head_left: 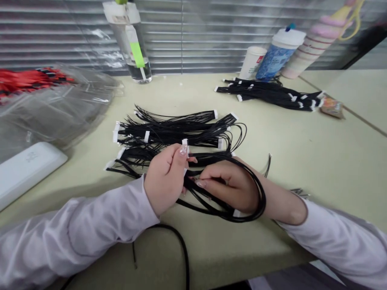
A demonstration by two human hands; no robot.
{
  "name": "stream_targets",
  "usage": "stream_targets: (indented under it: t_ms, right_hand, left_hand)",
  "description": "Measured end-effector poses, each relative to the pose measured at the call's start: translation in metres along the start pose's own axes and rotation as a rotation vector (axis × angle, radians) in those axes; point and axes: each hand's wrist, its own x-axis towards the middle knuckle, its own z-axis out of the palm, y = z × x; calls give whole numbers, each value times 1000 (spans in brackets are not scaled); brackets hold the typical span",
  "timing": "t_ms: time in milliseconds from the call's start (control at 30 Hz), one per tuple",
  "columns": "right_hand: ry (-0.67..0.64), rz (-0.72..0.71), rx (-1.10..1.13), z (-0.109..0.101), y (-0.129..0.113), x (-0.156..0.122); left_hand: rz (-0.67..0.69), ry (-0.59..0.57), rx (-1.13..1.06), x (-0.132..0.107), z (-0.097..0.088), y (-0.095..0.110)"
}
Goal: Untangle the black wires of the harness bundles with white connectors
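Observation:
My left hand [167,177] is closed, thumb on top, around a white connector [185,144] at the end of a black wire harness [242,217]. My right hand [231,185] pinches the harness's wires close beside the left fingertips. The harness bends in a wide loop around the right hand and wrist. Just beyond both hands lies a pile of black wire harnesses [169,135] with white connectors at their ends. One black cable [181,237] curves over the table below my left hand. Parts of the fingers of both hands are hidden behind the wires.
Another bundle of black harnesses [269,92] lies at the back right, near a white cup [253,62], a blue cup [278,54] and a striped bottle [314,44]. A clear bottle [142,66] stands by the blinds. On the left are plastic bags [81,104], red wires [27,82] and a white device [33,169].

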Motion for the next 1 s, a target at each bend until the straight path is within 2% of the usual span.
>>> stream_targets:
  t_ms: [133, 333, 467, 600, 667, 833, 1000]
  right_hand:
    - [56, -26, -127, 0, -8, -2]
    - [39, -90, -84, 1, -5, -5]
    - [23, -94, -78, 2, -6, -5]
    - [94, -96, -136, 4, -9, -4]
    - [106, -94, -89, 4, -8, -5]
    - [-56, 134, 324, 6, -8, -5]
    - [-117, 258, 455, 7, -10, -4]
  left_hand:
    - [93, 11, 113, -5, -1, 2]
    - [241, 61, 305, -10, -3, 4]
    - [269, 60, 310, -11, -4, 4]
    - [280, 47, 326, -10, -4, 3]
    - [283, 48, 314, -10, -4, 3]
    - [366, 92, 331, -9, -5, 2]
    - [427, 81, 388, -8, -7, 1]
